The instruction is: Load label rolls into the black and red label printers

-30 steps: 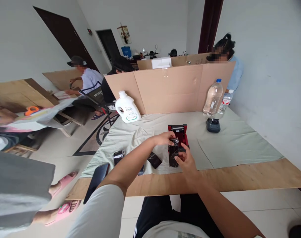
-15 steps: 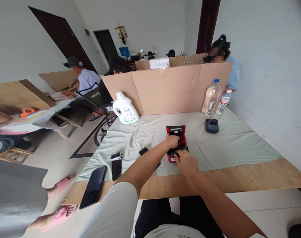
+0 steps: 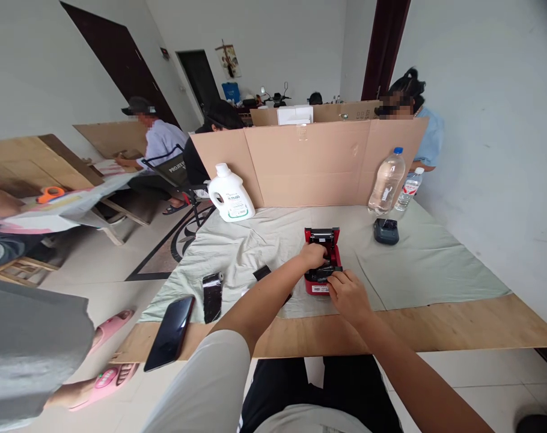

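Observation:
A small red-and-black label printer [image 3: 318, 289] stands on the cloth in front of me, its lid [image 3: 322, 235] raised at the back. Into its body from the left reaches my left hand [image 3: 313, 255]; the fingers are curled and what they hold is hidden. My right hand [image 3: 349, 293] is at the printer's front right corner, fingertips closed on the end of a shiny black ribbon roll [image 3: 319, 274] lying across the front. Left of the printer, partly behind my left forearm, is a piece of black ribbon [image 3: 261, 272]. Another black ribbon roll [image 3: 212, 296] lies farther left.
A phone [image 3: 169, 332] lies at the table's left edge. At the back stand a white jug [image 3: 232, 195], a cardboard screen [image 3: 305, 165], a large bottle [image 3: 386, 183] and a small bottle [image 3: 409, 189]. A dark device [image 3: 386, 231] sits right. Other people sit beyond; one stands left.
My right hand has shifted slightly right along the ribbon roll, uncovering more of the printer's front label. My left hand stays inside the printer. The view has tilted a little.

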`<state>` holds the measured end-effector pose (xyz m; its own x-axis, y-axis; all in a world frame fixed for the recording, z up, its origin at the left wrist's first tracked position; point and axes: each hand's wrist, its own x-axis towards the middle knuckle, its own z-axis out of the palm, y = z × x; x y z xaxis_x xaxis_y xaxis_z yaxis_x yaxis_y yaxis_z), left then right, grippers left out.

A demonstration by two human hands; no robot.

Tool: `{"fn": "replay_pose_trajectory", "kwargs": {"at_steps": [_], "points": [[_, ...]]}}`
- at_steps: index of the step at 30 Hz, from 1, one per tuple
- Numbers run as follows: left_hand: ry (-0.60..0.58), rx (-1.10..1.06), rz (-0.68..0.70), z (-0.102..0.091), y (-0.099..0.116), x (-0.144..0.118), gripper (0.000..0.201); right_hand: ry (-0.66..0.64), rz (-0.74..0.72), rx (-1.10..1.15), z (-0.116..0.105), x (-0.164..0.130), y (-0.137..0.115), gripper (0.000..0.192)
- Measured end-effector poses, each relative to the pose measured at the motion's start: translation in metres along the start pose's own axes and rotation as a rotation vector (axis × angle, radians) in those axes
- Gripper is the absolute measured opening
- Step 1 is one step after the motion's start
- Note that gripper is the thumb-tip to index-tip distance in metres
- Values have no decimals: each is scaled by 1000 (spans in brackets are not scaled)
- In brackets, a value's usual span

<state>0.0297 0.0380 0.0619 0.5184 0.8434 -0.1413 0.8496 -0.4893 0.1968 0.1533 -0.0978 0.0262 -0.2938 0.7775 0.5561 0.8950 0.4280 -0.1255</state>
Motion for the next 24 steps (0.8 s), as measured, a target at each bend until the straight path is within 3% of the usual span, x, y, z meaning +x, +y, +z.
{"fn": "replay_pose_trajectory", "kwargs": {"at_steps": [3,5,7,9,11,15,19,24], "points": [[69,-151,31,-11,-18,-11,31,11,-8,7,2,-5,0,20],[115,-232,-39,-18,-34,-19,30,22,-9,15,5,-8,1,23],[249,-304,-191,-21,-49,-22,29,37,-9,22,7,-10,1,26],[419,-429,-242,-18,-61,-21,35,54,-6,25,9,-12,2,28],[487,-617,-121,-9,-67,-17,43,74,-5,25,10,-13,3,27],[473,-844,127,11,-68,-21,45,108,-14,39,12,-13,4,26],[523,-740,257,22,-64,-47,50,139,-22,77,14,-12,5,27],[464,-562,349,29,-59,-80,43,143,-16,95,17,-13,6,23]]}}
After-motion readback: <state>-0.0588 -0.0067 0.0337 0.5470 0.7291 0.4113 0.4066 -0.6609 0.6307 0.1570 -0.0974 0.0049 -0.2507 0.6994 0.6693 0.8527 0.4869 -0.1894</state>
